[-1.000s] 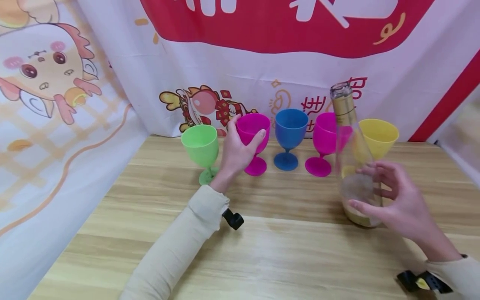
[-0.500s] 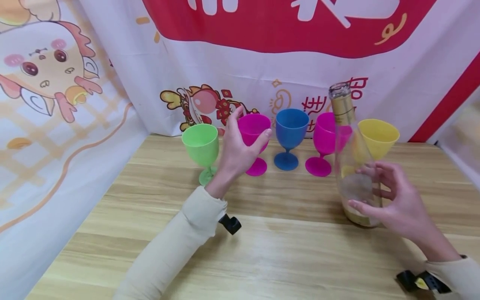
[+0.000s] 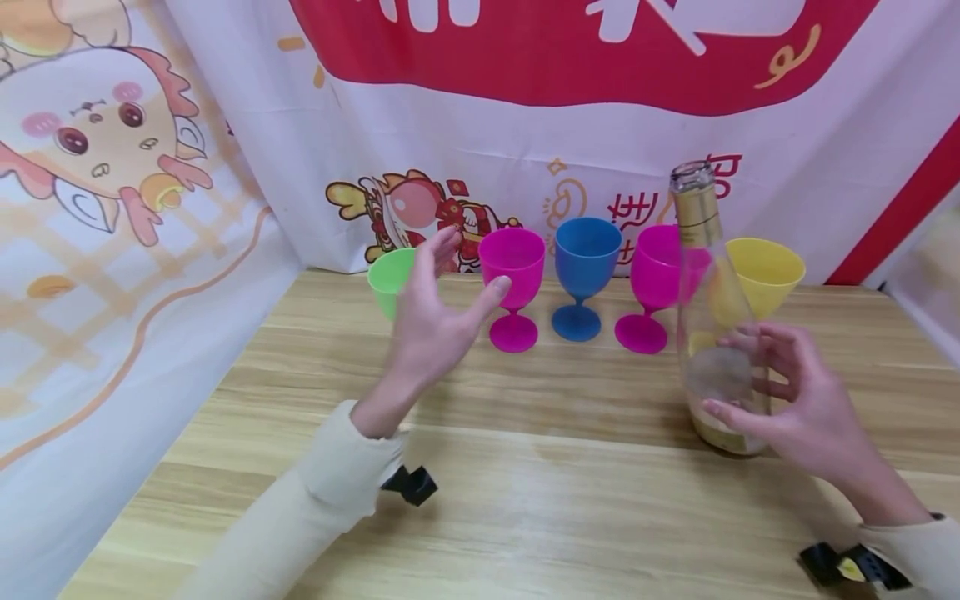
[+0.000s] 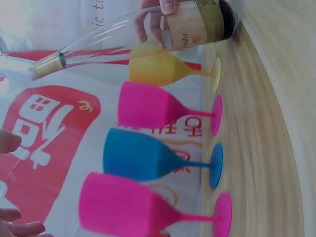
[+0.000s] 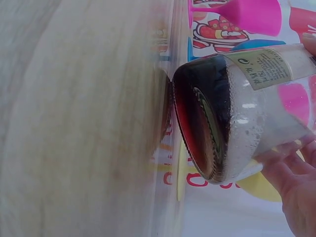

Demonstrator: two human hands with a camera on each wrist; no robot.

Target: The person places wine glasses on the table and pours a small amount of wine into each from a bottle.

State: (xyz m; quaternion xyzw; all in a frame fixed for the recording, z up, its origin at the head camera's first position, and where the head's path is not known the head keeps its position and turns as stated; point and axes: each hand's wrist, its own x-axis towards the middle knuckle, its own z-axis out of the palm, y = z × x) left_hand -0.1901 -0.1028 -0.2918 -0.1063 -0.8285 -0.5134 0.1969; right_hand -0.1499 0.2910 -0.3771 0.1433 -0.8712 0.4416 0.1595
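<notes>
My right hand (image 3: 806,417) grips a clear glass bottle (image 3: 716,333) low on its body, fingers and thumb around it. The bottle leans slightly, its uncorked neck upward; dark liquid and froth show at its base (image 5: 202,123) in the right wrist view. My left hand (image 3: 435,329) is spread with nothing in it, thumb near a pink goblet (image 3: 512,267). Behind that hand, a green goblet (image 3: 386,279) is partly hidden. To the right stand a blue goblet (image 3: 587,258), a second pink goblet (image 3: 654,275) and a yellow goblet (image 3: 768,275), the last two partly behind the bottle.
The goblets stand in a row along the back of a wooden table (image 3: 562,508). Close behind them hangs a white and red printed cloth (image 3: 480,133), with another patterned cloth (image 3: 225,317) along the left side. Black wrist cameras sit at both sleeves.
My left hand has let go of the left pink goblet and drawn back left, in front of the green one. The goblet stays in place. My right hand and the bottle have barely moved.
</notes>
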